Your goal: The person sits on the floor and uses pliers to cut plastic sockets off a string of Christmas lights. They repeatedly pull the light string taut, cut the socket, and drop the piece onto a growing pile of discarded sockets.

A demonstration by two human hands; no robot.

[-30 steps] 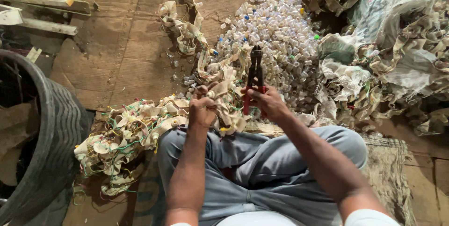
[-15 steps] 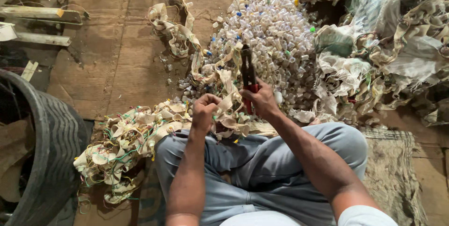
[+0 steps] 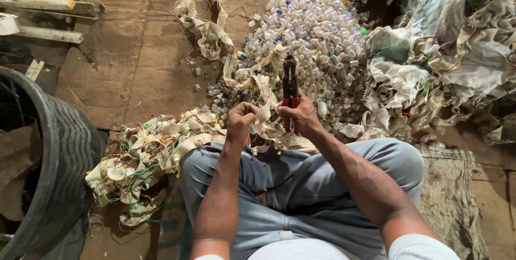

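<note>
**Limp strip, stiff cutters**

The right hand (image 3: 302,116) grips red-handled metal cutters (image 3: 290,89) by their handles. The left hand (image 3: 240,122) pinches a soft, light, cream fabric strip threaded with coloured wires (image 3: 161,141) over the lap; it looks floppy, best held close to the blades.

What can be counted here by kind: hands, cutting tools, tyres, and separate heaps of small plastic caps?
Hands: 2, the left hand pinching a cloth strip, the right hand gripping the pliers
Pliers: 1
Tyres: 1, the black tyre
Heaps of caps: 1, the pile of small caps
Total: 5
</note>
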